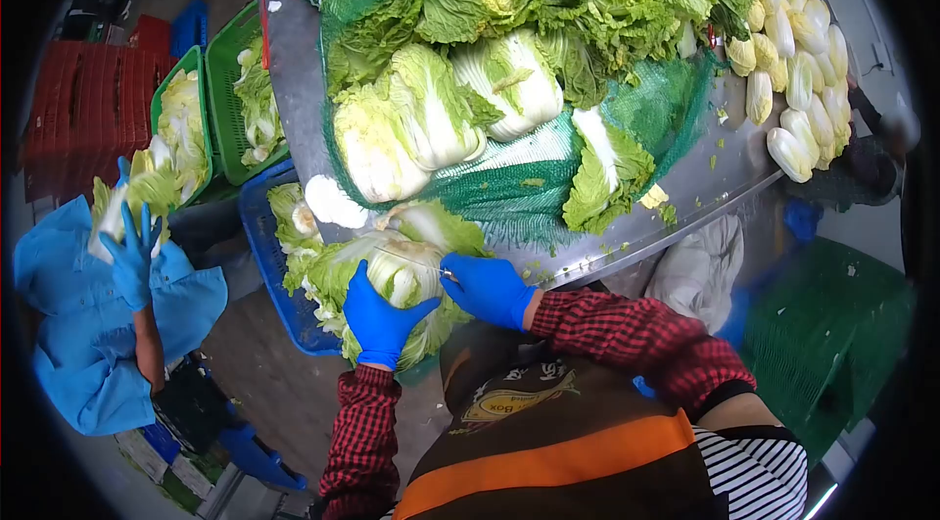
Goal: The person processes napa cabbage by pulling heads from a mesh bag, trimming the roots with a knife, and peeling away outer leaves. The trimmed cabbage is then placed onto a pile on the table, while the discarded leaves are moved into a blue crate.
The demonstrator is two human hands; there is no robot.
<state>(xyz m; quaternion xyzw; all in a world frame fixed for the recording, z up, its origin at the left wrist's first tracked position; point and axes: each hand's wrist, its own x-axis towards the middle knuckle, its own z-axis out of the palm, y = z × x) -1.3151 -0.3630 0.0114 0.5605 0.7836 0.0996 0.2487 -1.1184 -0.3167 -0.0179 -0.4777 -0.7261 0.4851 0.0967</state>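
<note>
A napa cabbage [399, 270] with loosened outer leaves is held at the table's near edge, beside and partly over a blue crate. My left hand [380, 319], in a blue glove, grips its near side with the thumb spread along it. At its right side my right hand [490, 290], also gloved in blue, is closed on a knife [447, 274]; only a thin bit of it shows against the cabbage. Loose leaves spread around the cabbage and hide part of the crate.
A green mesh sack [676, 109] of cabbages lies open on the metal table [294, 99]. Trimmed cabbages [803, 79] are piled at right. The blue crate [269, 256] and green crates [230, 79] stand at left. A co-worker in a blue apron [88, 314] holds leaves there.
</note>
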